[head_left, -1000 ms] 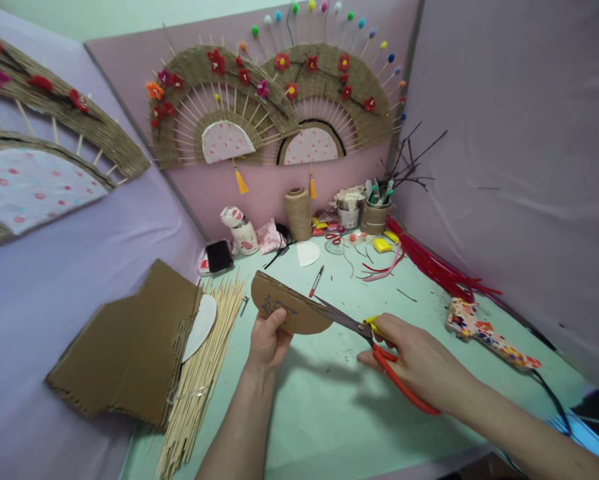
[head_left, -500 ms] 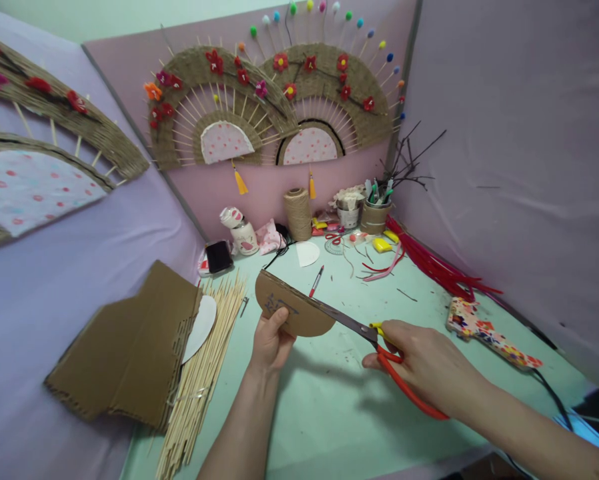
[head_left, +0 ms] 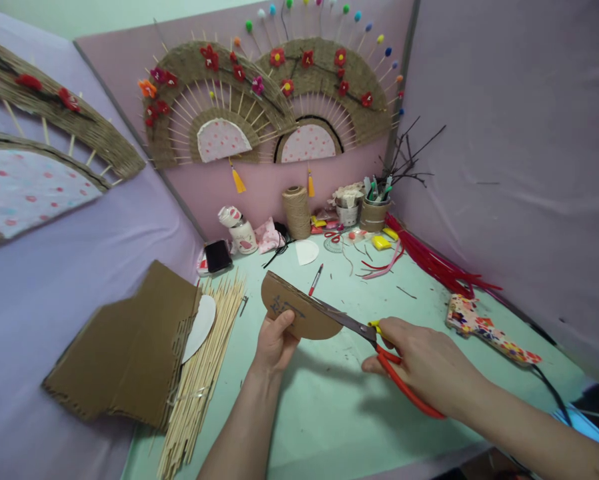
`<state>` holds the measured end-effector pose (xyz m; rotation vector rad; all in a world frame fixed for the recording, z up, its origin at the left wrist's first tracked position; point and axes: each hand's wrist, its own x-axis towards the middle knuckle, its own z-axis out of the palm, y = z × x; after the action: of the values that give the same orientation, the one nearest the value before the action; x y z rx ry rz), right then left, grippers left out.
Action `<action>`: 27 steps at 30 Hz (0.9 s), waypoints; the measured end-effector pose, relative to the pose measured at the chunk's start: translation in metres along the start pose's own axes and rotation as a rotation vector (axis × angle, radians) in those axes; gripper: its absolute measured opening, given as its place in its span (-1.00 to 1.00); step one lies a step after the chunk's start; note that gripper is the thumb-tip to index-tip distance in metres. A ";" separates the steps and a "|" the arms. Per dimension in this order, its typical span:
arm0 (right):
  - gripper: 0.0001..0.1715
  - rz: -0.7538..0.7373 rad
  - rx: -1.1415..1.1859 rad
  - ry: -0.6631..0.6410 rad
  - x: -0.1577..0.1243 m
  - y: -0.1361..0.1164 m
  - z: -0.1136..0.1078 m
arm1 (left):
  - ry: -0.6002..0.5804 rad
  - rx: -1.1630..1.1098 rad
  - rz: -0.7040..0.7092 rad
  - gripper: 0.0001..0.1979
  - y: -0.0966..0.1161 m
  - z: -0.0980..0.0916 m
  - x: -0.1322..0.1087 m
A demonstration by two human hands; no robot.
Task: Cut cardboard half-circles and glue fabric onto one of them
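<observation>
My left hand (head_left: 274, 343) pinches a brown cardboard semicircle (head_left: 299, 312) by its lower left edge and holds it above the green table (head_left: 329, 407). Dark pen marks show on the cardboard's face. My right hand (head_left: 424, 363) grips red-handled scissors (head_left: 379, 350). Their blades lie along the straight upper edge of the cardboard piece.
A large cardboard sheet (head_left: 124, 347) lies at left over a bundle of bamboo skewers (head_left: 199, 373) and a white paper semicircle (head_left: 202, 320). A floral glue gun (head_left: 484, 327), red pipe cleaners (head_left: 434, 263), a twine spool (head_left: 297, 212) and pen cups (head_left: 374, 213) stand further back.
The scissors have worked slightly further along the cardboard's straight edge, and the piece has shifted a little to the right in my left hand.
</observation>
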<state>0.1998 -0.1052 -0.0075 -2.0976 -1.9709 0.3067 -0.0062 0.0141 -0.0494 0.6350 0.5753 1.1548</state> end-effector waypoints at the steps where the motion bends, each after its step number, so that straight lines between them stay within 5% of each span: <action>1: -0.55 0.004 -0.010 0.002 0.000 0.000 0.000 | 0.003 -0.008 -0.003 -0.47 -0.001 0.000 0.000; 13: -0.47 0.022 0.230 -0.047 0.006 0.002 0.006 | -0.007 -0.021 -0.039 -0.50 -0.005 -0.003 0.002; 19: -0.54 0.101 0.554 -0.087 0.024 0.014 0.027 | 0.003 -0.036 -0.060 -0.49 -0.006 -0.004 0.006; 27: -0.60 0.065 0.634 -0.056 0.031 0.004 0.031 | -0.030 0.074 -0.101 -0.52 -0.006 -0.002 0.004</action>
<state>0.1959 -0.0735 -0.0380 -1.7428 -1.5489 0.8789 -0.0027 0.0165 -0.0556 0.6775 0.6198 1.0317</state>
